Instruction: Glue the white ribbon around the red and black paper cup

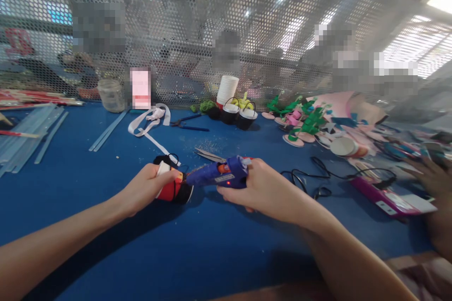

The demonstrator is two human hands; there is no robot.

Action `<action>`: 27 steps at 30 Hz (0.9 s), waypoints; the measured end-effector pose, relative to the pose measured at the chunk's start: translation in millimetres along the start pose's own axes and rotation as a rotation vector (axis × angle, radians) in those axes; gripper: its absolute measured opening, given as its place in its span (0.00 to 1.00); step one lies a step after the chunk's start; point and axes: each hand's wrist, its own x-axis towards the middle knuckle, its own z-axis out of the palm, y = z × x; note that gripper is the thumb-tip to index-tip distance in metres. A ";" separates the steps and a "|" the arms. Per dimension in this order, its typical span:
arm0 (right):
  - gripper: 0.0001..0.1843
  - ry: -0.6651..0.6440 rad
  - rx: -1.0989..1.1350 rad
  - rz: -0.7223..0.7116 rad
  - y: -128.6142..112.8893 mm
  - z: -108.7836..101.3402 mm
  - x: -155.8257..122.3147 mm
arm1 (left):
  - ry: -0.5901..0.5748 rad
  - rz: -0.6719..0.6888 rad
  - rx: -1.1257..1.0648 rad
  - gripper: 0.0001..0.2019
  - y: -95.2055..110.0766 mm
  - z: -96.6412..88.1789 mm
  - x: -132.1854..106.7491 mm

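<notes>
My left hand (146,186) is closed around a small paper cup (169,191) with a red side, a white rim and a black band at its far end. The cup lies tipped sideways, its black end toward the right. In my right hand (259,186) is a blue hot glue gun (219,174) with a small red light lit on its body. The gun's nozzle points left and meets the cup's side close to my left thumb; whether it touches I cannot tell. Behind the gun lie scissors (211,155), partly hidden by it.
White ribbon (150,127), pliers (190,123), stacked white cups (228,88) and two black cups (230,114) stand or lie toward the mesh wall. Glue sticks (31,136) are at left. At right are green paper pieces (312,120), a purple power strip (381,197) and another person's hand (432,174).
</notes>
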 end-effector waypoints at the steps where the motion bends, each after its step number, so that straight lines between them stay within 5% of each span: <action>1: 0.08 0.001 -0.004 0.011 0.9 -0.7 1.3 | -0.009 0.006 0.011 0.15 -1.0 -0.2 0.4; 9: 0.10 0.012 -0.016 0.048 5.2 -2.9 10.2 | -0.045 0.051 0.112 0.18 -6.1 -2.2 2.1; 21: 0.07 0.015 -0.031 0.018 1.4 1.4 2.4 | -0.020 -0.014 -0.023 0.15 -4.2 -0.4 2.8; 27: 0.09 0.131 -0.164 -0.065 1.0 9.1 -2.7 | -0.016 -0.061 -0.120 0.14 2.6 1.2 0.1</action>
